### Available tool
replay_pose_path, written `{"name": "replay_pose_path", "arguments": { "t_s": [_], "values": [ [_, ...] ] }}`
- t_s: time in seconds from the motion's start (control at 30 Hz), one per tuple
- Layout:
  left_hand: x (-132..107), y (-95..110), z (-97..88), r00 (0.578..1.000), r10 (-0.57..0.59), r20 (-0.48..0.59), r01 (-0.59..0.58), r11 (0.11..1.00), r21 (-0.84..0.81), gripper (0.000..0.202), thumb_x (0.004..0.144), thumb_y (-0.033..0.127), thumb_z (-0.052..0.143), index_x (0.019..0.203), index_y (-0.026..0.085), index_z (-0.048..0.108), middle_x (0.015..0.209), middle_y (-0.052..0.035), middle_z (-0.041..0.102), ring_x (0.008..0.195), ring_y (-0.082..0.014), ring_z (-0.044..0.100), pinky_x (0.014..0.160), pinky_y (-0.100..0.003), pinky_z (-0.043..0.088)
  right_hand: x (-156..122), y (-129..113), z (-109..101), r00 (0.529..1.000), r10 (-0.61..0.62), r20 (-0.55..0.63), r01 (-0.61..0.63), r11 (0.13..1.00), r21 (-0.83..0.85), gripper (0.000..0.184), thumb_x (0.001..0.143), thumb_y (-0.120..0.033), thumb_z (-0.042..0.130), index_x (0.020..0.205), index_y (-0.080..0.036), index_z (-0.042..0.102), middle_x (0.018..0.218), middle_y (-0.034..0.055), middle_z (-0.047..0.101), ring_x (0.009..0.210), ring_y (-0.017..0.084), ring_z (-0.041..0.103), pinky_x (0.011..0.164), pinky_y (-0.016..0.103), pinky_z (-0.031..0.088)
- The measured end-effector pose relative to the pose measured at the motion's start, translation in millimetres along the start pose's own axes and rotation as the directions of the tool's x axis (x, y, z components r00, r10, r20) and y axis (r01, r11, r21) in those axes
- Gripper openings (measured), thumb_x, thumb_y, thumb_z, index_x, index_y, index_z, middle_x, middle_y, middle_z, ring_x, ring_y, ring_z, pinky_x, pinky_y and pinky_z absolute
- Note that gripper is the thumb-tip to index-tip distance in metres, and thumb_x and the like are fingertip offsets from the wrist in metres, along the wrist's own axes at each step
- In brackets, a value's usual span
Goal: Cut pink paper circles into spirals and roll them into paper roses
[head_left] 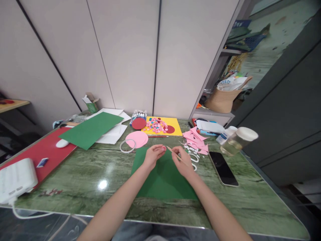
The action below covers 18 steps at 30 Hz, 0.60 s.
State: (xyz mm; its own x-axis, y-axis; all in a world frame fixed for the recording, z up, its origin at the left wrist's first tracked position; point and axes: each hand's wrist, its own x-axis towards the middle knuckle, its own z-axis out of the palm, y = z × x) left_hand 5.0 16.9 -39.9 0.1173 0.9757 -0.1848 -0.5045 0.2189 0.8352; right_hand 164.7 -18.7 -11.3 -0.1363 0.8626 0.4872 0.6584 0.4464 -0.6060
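My left hand hovers over a green paper sheet and pinches a small pink paper piece between its fingertips. My right hand is closed round a thin wooden stick, whose tip points toward the pink piece. Just beyond the hands lie a pink paper circle and a clear tape ring. A yellow sheet farther back carries a heap of small pink and coloured paper bits and dark red circles.
Pink paper scraps and white cuttings lie to the right, beside a black phone and a tipped glue bottle. On the left sit a large green sheet, white paper, red card and a white device.
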Motion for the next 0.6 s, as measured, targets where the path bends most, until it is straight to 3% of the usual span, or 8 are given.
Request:
{"name": "replay_pose_path", "arguments": {
  "t_s": [0.13, 0.6],
  "values": [
    [3.8, -2.6, -2.8, 0.999, 0.039, -0.008, -0.039, 0.999, -0.006, 0.035, 0.056, 0.023, 0.079, 0.085, 0.011, 0.063, 0.084, -0.0088, 0.071, 0.080, -0.0155, 0.067, 0.087, -0.036, 0.049, -1.4, 0.8, 3.6, 1.000, 0.009, 0.001, -0.009, 1.000, -0.021, 0.006, 0.079, -0.022, 0.046, 0.079, -0.021, 0.052, 0.072, 0.0014, 0.058, 0.070, 0.017, 0.053, 0.066, 0.029, 0.040],
    [2.6, -1.0, 2.7, 0.997, 0.069, -0.044, -0.066, 0.996, 0.058, 0.042, 0.053, 0.023, 0.079, 0.090, 0.012, 0.064, 0.085, -0.0094, 0.072, 0.077, -0.0179, 0.067, 0.084, -0.038, 0.051, -1.9, -3.2, 3.6, 0.999, 0.006, 0.054, -0.004, 0.999, -0.036, 0.005, 0.081, -0.021, 0.046, 0.078, -0.022, 0.050, 0.072, 0.0003, 0.059, 0.071, 0.017, 0.053, 0.065, 0.028, 0.039]
  ]
}}
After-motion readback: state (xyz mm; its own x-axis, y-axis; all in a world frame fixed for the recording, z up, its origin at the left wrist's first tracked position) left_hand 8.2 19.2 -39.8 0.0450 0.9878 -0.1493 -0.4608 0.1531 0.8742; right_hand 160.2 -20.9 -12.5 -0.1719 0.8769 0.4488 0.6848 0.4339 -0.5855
